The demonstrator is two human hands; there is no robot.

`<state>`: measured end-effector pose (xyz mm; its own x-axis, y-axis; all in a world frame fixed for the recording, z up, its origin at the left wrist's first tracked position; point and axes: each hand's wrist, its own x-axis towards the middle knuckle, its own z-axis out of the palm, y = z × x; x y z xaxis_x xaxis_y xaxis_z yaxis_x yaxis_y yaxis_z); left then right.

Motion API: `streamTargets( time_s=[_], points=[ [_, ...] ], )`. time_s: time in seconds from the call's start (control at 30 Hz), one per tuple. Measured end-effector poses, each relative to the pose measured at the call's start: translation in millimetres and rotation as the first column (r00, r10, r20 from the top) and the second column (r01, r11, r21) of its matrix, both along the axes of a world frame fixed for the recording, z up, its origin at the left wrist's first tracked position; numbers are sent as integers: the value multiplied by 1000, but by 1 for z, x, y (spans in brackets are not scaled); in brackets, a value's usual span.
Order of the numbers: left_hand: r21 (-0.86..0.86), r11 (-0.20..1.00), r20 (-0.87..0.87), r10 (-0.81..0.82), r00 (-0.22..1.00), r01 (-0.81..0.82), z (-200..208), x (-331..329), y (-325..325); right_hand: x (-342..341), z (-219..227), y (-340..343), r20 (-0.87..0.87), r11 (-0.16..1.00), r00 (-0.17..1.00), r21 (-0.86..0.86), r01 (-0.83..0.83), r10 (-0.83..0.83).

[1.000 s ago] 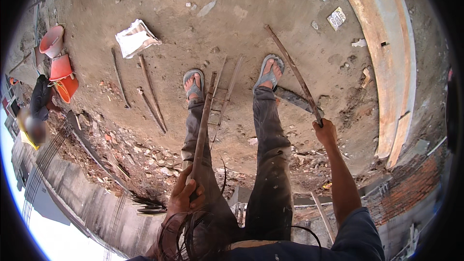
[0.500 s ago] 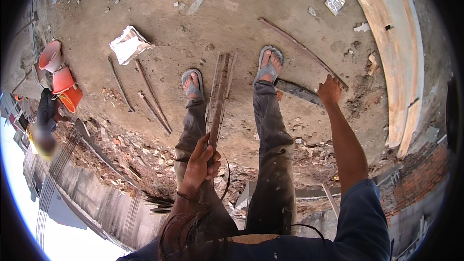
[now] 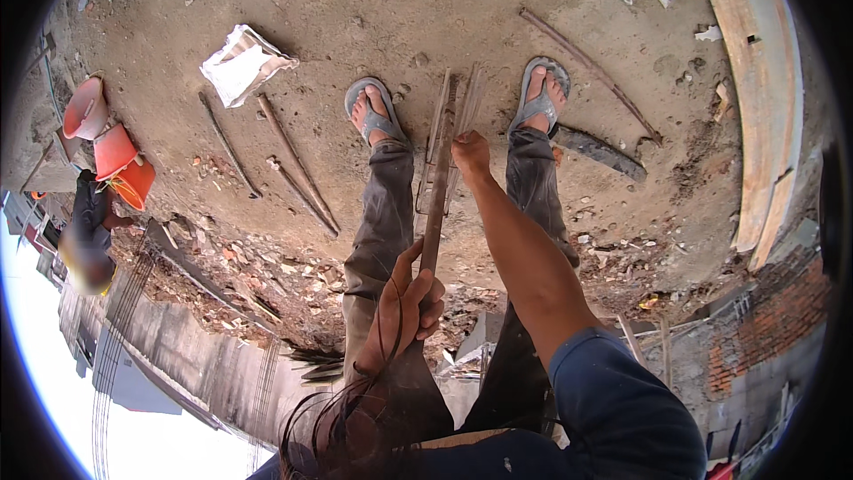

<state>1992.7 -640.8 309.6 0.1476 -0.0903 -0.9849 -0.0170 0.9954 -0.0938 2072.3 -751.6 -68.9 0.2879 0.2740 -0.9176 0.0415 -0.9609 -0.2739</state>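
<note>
My left hand (image 3: 402, 309) is closed around the near end of a long, narrow brown bar (image 3: 437, 204). The bar points away from me between my feet, along a narrow frame of thin rods (image 3: 474, 93). Whether it touches the frame I cannot tell. My right hand (image 3: 471, 153) is a closed fist beside the bar's far part; what its fingers hold, if anything, is hidden. Thin dark strands (image 3: 306, 422) curl about my left forearm. To the right of my feet lie a long thin rod (image 3: 591, 71) and a short dark plank (image 3: 602, 155).
Several sticks (image 3: 298, 160) and a crumpled white sack (image 3: 242, 67) lie on the dirt at left. Orange buckets (image 3: 115, 153) stand near another person (image 3: 89, 227). Long boards (image 3: 755, 80) run along the right. Rubble (image 3: 253, 271) and a low wall (image 3: 204, 338) lie nearer me.
My right hand has swung left from the thin rod to the bar. My left hand keeps its hold on the bar. The whole view has shifted slightly.
</note>
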Motion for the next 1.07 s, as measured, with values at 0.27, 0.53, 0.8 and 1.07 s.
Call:
streamTargets(
  time_s=[0.27, 0.53, 0.8, 1.07],
  points=[
    [-73, 997, 25, -36, 999, 38, -1, -20, 19, -30, 32, 1, -63, 859, 864, 89, 504, -500],
    [-148, 986, 69, 88, 994, -77, 2, -37, 22, -34, 67, 2, -212, 780, 787, 138, 611, -579],
    [-168, 986, 81, -11, 997, 25, 6, -42, 47, -33, 65, 8, -197, 783, 802, 180, 595, -564],
    [-193, 977, 86, -71, 994, 86, -9, -24, 64, -22, 64, 10, -175, 757, 746, 6, 654, -643]
  ],
)
